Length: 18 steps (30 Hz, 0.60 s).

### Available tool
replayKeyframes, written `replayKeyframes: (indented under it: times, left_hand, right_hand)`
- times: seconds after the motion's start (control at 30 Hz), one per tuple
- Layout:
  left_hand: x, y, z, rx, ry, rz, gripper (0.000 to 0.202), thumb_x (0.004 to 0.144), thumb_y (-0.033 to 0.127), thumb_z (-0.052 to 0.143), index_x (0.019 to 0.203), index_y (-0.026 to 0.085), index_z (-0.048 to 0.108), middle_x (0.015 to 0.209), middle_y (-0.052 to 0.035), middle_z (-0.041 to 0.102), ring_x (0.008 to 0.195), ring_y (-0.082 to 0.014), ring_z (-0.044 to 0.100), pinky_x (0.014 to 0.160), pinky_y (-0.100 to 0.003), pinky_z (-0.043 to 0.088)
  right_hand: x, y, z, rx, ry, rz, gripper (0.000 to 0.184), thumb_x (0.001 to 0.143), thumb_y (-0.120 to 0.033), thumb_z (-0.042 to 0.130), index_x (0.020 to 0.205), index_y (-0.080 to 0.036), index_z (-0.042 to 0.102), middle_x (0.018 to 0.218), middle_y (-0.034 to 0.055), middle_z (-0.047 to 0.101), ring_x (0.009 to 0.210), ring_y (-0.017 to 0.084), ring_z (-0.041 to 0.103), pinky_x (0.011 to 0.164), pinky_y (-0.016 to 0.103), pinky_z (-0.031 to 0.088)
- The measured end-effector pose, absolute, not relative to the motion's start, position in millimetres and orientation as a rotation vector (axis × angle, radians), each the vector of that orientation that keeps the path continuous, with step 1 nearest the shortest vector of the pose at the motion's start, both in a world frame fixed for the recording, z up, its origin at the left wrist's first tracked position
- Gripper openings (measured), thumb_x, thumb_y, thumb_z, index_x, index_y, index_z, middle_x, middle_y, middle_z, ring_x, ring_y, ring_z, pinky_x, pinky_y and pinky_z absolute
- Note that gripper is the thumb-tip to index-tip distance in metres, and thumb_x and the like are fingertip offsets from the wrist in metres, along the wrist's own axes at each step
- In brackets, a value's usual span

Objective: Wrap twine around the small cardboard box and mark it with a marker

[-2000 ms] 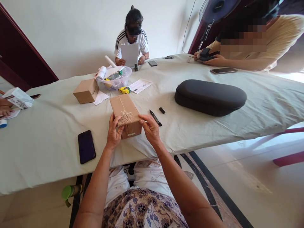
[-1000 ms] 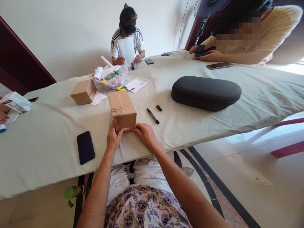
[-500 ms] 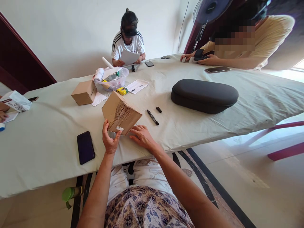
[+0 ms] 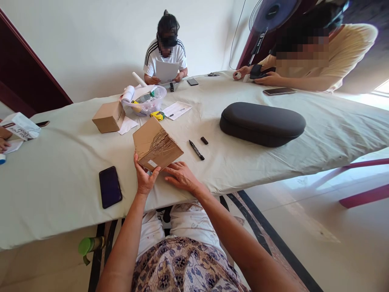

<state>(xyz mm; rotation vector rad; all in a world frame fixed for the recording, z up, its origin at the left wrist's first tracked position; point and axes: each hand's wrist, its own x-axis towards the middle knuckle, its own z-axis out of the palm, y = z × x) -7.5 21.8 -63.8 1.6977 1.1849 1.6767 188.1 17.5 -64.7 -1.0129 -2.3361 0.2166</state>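
A brown cardboard box (image 4: pixel 152 140) with dark scribbled lines and a small white label is tilted above the near side of the table. My left hand (image 4: pixel 145 176) grips its lower left corner, thumb on the near face. My right hand (image 4: pixel 181 176) lies low beside the box's lower right edge, fingers stretched out; whether the fingertips touch the box is unclear. To the right of the box lie an uncapped black marker (image 4: pixel 196 150) and its black cap (image 4: pixel 204 140).
Left of my hands lies a phone (image 4: pixel 110 187). Farther back are another cardboard box (image 4: pixel 108 117), a plastic basket (image 4: pixel 146 106), a yellow tape measure (image 4: pixel 157 116) and a paper (image 4: pixel 177 110). A dark case (image 4: pixel 263 123) sits at right. Other people sit around the table.
The box has tipped slightly, so its scribbled top face shows more. My left hand has shifted a little right with it; my right hand has barely moved.
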Motion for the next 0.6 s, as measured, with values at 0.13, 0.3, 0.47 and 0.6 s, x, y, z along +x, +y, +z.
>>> replayKeyframes:
  times: [0.13,0.3,0.47,0.6]
  left_hand:
    - [-5.8,20.7,-54.1,1.633,1.143,1.765,0.098,0.083,0.054,0.072,0.153,0.029,0.009,0.157,-0.023,0.033,0.137,-0.0296,0.05,0.108,-0.045,0.049]
    - [-6.1,21.6,-51.8,1.615,1.144,1.792,0.094,0.081,0.055,0.073,0.151,0.03,0.015,0.155,-0.0203,0.037,0.137,-0.0279,0.05,0.109,-0.044,0.048]
    - [-6.9,21.9,-55.5,1.621,1.126,1.764,0.091,0.084,0.055,0.07,0.151,0.027,0.015,0.154,-0.0215,0.037,0.139,-0.028,0.049,0.113,-0.046,0.044]
    - [-13.1,24.7,-61.6,1.647,1.167,1.775,0.082,0.085,0.051,0.07,0.15,0.027,0.025,0.159,-0.0181,0.033,0.147,-0.0285,0.038,0.118,-0.045,0.038]
  right_hand:
    - [189.0,16.9,-63.2,-1.022,-2.352,0.23,0.05,0.1,-0.054,0.046,0.141,-0.027,0.056,0.127,0.0117,0.069,0.106,0.027,0.063,0.093,0.043,0.043]
    - [188.9,17.1,-63.9,-1.027,-2.367,0.232,0.051,0.1,-0.053,0.046,0.143,-0.028,0.054,0.128,0.0114,0.068,0.107,0.027,0.063,0.093,0.043,0.044]
    - [188.0,16.5,-63.9,-1.029,-2.37,0.222,0.048,0.098,-0.05,0.051,0.14,-0.027,0.058,0.128,0.0122,0.068,0.108,0.028,0.063,0.093,0.045,0.045]
    - [187.3,15.3,-63.4,-1.06,-2.302,0.245,0.04,0.099,-0.043,0.052,0.132,-0.024,0.064,0.119,0.0122,0.072,0.103,0.025,0.066,0.091,0.041,0.047]
